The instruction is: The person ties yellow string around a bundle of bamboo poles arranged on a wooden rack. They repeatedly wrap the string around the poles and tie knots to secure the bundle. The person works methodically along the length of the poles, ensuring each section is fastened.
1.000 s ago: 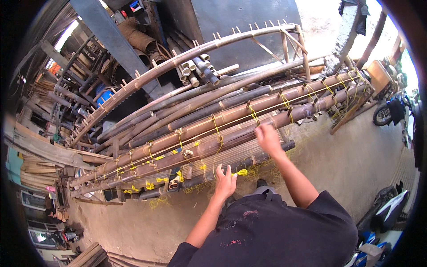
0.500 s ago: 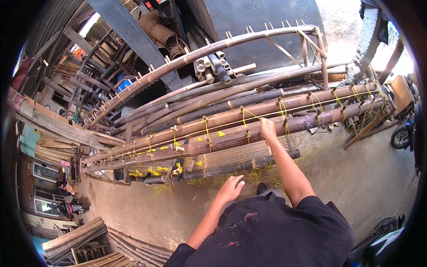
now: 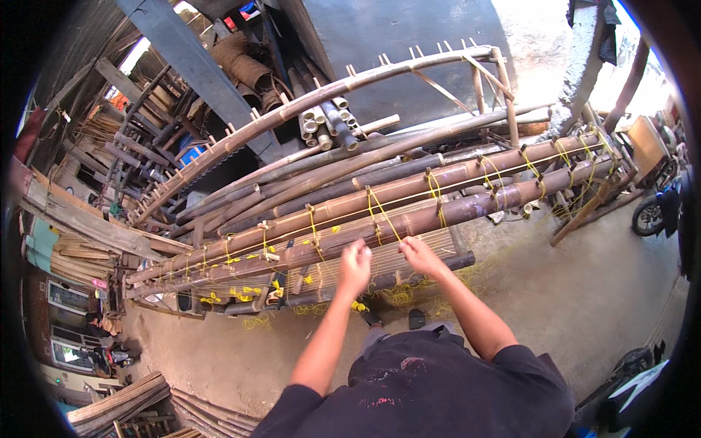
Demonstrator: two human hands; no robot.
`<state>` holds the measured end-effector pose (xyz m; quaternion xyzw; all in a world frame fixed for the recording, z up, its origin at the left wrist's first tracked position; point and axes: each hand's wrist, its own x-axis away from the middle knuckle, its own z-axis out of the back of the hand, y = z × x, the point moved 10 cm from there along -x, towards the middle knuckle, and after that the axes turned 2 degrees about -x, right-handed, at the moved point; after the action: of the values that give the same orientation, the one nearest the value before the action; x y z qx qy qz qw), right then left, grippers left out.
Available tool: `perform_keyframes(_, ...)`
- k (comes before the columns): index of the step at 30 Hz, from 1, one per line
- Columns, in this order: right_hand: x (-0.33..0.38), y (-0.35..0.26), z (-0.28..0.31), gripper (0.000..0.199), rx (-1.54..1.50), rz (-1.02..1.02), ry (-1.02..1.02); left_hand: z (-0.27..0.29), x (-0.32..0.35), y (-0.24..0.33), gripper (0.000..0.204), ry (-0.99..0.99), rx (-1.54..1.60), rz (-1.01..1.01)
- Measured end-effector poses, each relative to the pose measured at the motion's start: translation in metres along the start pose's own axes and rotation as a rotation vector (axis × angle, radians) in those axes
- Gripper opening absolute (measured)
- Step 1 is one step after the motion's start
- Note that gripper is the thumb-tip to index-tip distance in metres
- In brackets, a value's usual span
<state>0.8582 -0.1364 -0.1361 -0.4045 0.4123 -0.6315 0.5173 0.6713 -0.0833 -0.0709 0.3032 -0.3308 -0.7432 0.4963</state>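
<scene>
The right hand (image 3: 420,257), over the near pole half a second ago, is now on its near side, pinching the yellow cord (image 3: 385,216), which slants taut from the far bamboo pole (image 3: 405,186) across the near bamboo pole (image 3: 467,206). The left hand (image 3: 355,269), earlier low by the body, is now raised to the left of the right one, fingers curled; whether it grips anything I cannot tell.

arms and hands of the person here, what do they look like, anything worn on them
The left hand and right hand look gloveless, the forearms bare, with no watch visible. Short black sleeves belong to a black shirt with reddish marks.
</scene>
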Motion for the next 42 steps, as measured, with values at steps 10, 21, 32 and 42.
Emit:
perform_keyframes(10,0.053,-0.006,-0.002,0.022,-0.182,-0.070,0.081,-0.056,-0.199,0.005,0.028,-0.233,-0.238,-0.237)
perform_keyframes(21,0.067,-0.017,0.016,0.021,-0.319,-0.116,0.146,-0.039,-0.182,0.007,0.048,-0.142,-0.108,-0.188)
perform_keyframes(32,0.136,-0.042,-0.067,0.023,-0.185,0.050,-0.858,-0.084,0.064,0.054,0.038,-1.412,0.923,0.407)
perform_keyframes(42,0.118,-0.044,-0.036,0.026,-0.170,0.172,-0.688,-0.086,0.114,0.087,0.071,-1.660,1.260,0.642)
